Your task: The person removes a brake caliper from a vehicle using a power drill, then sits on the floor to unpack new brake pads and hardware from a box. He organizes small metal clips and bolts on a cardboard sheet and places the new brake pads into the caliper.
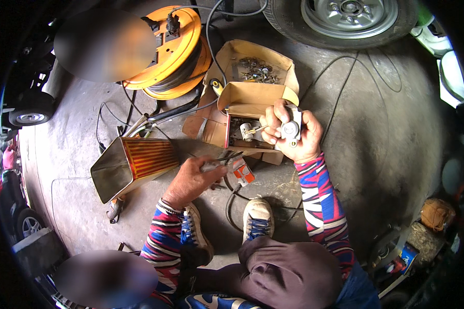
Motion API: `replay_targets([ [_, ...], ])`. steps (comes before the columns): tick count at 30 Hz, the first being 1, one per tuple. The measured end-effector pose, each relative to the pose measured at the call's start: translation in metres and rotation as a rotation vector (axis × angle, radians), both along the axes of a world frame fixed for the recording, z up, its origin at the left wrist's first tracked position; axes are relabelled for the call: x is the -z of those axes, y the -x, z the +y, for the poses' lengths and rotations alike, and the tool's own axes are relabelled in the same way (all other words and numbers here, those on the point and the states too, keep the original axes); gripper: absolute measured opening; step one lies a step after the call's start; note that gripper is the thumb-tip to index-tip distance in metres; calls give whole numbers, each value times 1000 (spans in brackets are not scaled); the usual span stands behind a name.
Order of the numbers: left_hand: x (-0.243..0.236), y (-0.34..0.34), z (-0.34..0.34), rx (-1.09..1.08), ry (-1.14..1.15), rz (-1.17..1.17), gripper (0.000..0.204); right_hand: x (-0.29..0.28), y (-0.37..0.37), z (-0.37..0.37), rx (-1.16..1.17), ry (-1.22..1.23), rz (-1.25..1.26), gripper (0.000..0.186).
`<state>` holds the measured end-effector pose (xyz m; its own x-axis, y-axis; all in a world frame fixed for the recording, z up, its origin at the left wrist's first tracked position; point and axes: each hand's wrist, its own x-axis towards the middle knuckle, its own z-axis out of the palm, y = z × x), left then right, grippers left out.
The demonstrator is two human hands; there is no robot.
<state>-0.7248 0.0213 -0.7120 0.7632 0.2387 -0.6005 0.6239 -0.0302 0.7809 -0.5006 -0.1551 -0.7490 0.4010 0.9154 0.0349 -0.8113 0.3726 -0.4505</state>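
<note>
Gripping a silvery metal part, the person's right hand curls fingers and thumb around it, up in front of the smaller cardboard box. From where I stand, a pale, rounded metal piece shows just beside those fingertips, over that box's opening; whether the fingers touch it I can't tell. The left hand is lower and to the left, its fingers bent, near an orange-and-white packet. Something clear shows by its thumb and forefinger, but I can't make out whether they are pinching it.

Behind the smaller box, a larger cardboard tray holds a heap of small metal hardware. A striped can lies on its side on the concrete floor, left of the left hand. Further back stands an orange cable reel, and a tyred wheel sits at the far right.
</note>
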Motion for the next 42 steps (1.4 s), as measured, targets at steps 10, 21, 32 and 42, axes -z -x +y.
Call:
replay_targets([
  [10, -42, -76, -71, -221, -371, -650, 69, -20, 25, 15, 311, 303, -398, 20],
  [21, -51, -51, -27, -217, -308, -598, 58, -49, 31, 27, 163, 526, -798, 15],
  [32, -153, 76, 104, -231, -527, -330, 51, -75, 20, 52, 250, 372, -480, 34],
  [42, -92, 117, 130, -152, -976, 238, 50, -65, 20, 78, 60, 59, -208, 24],
])
